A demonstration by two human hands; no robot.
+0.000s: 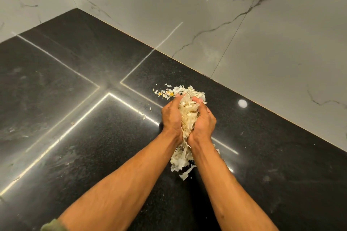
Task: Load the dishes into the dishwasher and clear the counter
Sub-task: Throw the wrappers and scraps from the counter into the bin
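- Left hand and right hand pressed together, palms facing, over the black counter, nearer its back edge than its front.
- Fingers of both hands curled inward around a heap of pale, papery peels (type not identifiable); the heap fills the gap between the palms.
- Some peels hang below the wrists and touch the counter between the forearms.
- Loose scraps, a few with yellow flecks, lie on the counter just beyond the fingertips, toward the back edge.
- Marble-patterned wall tiles run along the back edge and meet at the far left corner.
- Green sleeve edge visible on the left arm, bottom of view.
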